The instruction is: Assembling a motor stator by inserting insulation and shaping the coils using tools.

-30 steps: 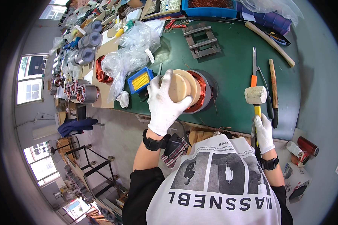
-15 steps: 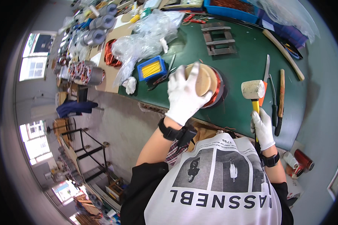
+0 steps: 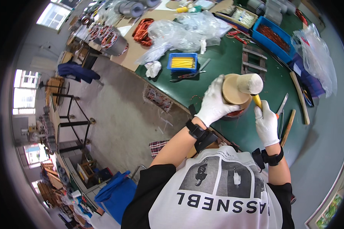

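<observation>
My gloved left hand (image 3: pixel 213 104) grips the near left side of a round, stepped beige block (image 3: pixel 231 91), thumb along its lower edge. Beneath the block sits a dark motor stator (image 3: pixel 230 117) with reddish copper winding, mostly hidden. In my gloved right hand (image 3: pixel 266 125) is a mallet (image 3: pixel 249 83), held closed around its yellow handle. The whitish mallet head overlaps the right part of the block in view; whether they touch I cannot tell.
A blue box of yellow strips (image 3: pixel 182 62) and pliers (image 3: pixel 187 75) lie left of the block. Beyond are a metal frame (image 3: pixel 253 61) and plastic bags (image 3: pixel 193 30). Wooden-handled tools (image 3: pixel 289 128) and a curved wooden stick (image 3: pixel 300 98) lie at right.
The mallet has come up and left from beside the block to over its right part. My left hand has slid to the block's near left side, and the whole view has swung round.
</observation>
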Motion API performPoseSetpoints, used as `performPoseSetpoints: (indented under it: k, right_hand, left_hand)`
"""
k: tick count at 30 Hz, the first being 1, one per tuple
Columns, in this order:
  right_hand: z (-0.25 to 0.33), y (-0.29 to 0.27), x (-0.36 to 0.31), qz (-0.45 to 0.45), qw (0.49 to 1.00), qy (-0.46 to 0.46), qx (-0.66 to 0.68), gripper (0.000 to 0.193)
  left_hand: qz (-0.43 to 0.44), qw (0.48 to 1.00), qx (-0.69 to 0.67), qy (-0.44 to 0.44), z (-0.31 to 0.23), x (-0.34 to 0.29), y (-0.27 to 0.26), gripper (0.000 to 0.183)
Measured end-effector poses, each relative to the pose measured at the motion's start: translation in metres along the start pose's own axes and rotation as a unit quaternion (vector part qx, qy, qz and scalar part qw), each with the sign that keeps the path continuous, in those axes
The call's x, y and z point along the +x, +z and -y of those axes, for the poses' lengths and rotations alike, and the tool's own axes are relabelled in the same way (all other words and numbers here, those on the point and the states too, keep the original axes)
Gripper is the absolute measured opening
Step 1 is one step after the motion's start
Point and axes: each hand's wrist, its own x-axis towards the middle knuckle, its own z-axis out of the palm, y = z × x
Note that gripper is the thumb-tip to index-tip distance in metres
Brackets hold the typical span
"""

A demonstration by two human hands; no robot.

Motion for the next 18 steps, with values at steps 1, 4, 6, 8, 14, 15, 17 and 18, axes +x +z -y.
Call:
performPoseSetpoints:
  k: [1, 4, 6, 8, 14, 15, 17, 18]
  right_hand:
    - [0.004, 0.002, 0.003, -0.003, 1.0, 0.006, -0.023, 0.02]
    - [0.01, 0.004, 0.006, 0.003, 0.998, -0.019, -0.06, 0.022]
    - [-0.01, 0.01, 0.008, 0.011, 0.999, -0.009, -0.03, 0.023]
    - [-0.046, 0.018, 0.01, -0.009, 0.999, -0.039, -0.028, 0.029]
    - [-0.038, 0.016, 0.007, -0.019, 0.999, -0.03, -0.033, 0.035]
    - [-0.033, 0.016, 0.005, -0.034, 0.998, -0.037, -0.03, 0.037]
    - [-0.023, 0.015, 0.004, -0.019, 0.999, -0.021, -0.039, 0.038]
    - [-0.021, 0.013, 0.005, -0.011, 0.999, 0.007, -0.051, 0.038]
  left_hand:
    - [-0.006, 1.0, -0.013, 0.012, 0.004, 0.001, -0.001, 0.106]
    - [-0.009, 0.997, -0.071, 0.014, 0.003, 0.0, -0.016, 0.095]
    - [-0.036, 0.997, -0.066, 0.029, 0.004, -0.001, -0.014, 0.092]
    - [-0.039, 0.997, -0.06, 0.025, 0.002, -0.002, -0.01, 0.093]
    - [-0.015, 0.999, -0.046, -0.021, 0.001, -0.011, -0.004, 0.105]
    - [-0.017, 0.998, -0.056, -0.022, -0.001, -0.013, -0.004, 0.106]
    - [-0.017, 0.997, -0.068, -0.029, 0.002, -0.014, -0.001, 0.108]
    - [-0.01, 0.996, -0.084, -0.033, 0.0, -0.014, -0.006, 0.108]
